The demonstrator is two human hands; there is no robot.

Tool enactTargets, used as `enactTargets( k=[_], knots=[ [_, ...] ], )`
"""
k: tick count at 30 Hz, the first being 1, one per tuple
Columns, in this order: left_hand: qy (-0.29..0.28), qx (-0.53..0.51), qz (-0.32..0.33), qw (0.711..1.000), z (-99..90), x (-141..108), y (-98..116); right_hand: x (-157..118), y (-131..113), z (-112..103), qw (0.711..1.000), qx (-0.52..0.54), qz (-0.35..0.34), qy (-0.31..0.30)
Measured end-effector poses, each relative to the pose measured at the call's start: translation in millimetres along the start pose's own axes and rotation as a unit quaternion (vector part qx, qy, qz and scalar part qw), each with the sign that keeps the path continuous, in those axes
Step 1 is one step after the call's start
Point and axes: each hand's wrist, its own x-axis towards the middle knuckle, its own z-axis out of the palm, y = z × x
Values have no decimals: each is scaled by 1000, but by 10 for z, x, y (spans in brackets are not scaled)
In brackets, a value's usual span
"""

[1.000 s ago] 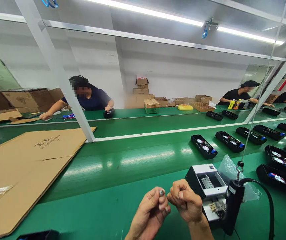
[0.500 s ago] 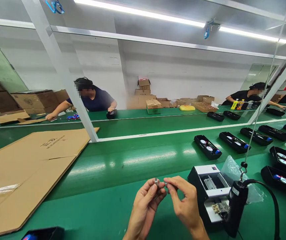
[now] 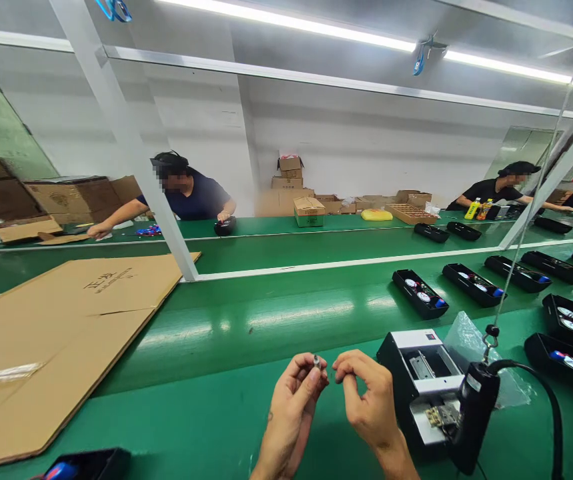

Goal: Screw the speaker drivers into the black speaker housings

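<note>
My left hand (image 3: pixel 293 407) pinches a small metal part (image 3: pixel 317 361) between thumb and fingertips, above the green work surface (image 3: pixel 201 427). Just to its right, my right hand (image 3: pixel 369 397) has its thumb and fingers curled together; whatever they may hold is too small to make out. A narrow gap separates the two hands. Beside my right hand stands a black and white device (image 3: pixel 433 377) with a metal piece (image 3: pixel 441 415) on its lower part. A black handheld tool (image 3: pixel 476 413) hangs from a cable over its right side.
A flat cardboard sheet (image 3: pixel 71 333) covers the left. Several black trays (image 3: pixel 420 293) with parts stand at the right. A clear plastic bag (image 3: pixel 466 340) lies behind the device. Across the line, a person (image 3: pixel 186 193) works at the left, others at the right.
My right hand's fingertips have drawn slightly away from the small metal part in my left hand. The black trays have shifted slightly right in view.
</note>
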Motion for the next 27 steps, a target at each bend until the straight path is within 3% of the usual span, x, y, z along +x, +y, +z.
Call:
enactTargets(
  k=[3,6,11,14,17,20,27],
  knots=[
    [2,38,1,999,-32,9,-10,-1,-19,-12,1000,3,10,-22],
    [2,140,44,989,-74,24,-7,-15,-36,-7,999,-5,24,-43],
    [-46,307,200,929,-108,44,36,-28,-5,1,997,-21,44,-67],
    [-63,352,228,906,-121,52,62,-23,16,-9,991,-15,83,-104],
    [-68,370,219,900,-141,56,82,-6,27,-28,981,25,128,-145],
    [-89,347,191,914,-159,66,105,13,42,-47,971,68,154,-169],
    [-148,288,72,943,-150,63,181,23,73,-46,959,93,211,-165]
  ],
)
